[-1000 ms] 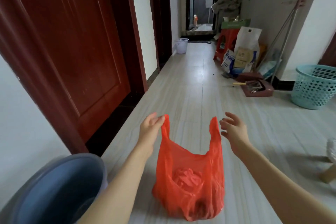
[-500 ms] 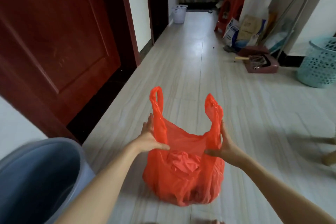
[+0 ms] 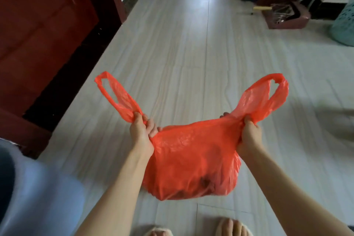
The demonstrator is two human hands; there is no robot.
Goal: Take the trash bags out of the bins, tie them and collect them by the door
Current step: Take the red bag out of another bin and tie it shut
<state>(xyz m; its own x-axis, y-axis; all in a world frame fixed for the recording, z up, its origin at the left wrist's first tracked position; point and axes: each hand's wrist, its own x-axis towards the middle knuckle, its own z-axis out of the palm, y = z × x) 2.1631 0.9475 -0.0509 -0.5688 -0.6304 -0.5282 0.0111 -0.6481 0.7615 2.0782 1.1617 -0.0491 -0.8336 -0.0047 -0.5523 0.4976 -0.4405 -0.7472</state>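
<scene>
Gripping the red trash bag (image 3: 191, 161) by its handle bases, left hand (image 3: 142, 130) and right hand (image 3: 249, 133) fingers clenched, over pale plank floor (image 3: 182, 53), beside a dark red door (image 3: 38, 25) and grey bin (image 3: 38, 197).

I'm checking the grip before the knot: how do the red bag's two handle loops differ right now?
The left handle loop leans up and left, narrow, its slot long and open. The right handle loop leans up and right, looks broader and more crumpled, its slot a short gap. Shared: each is gripped at its base, by the left hand and right hand, and neither is tied yet.
</scene>
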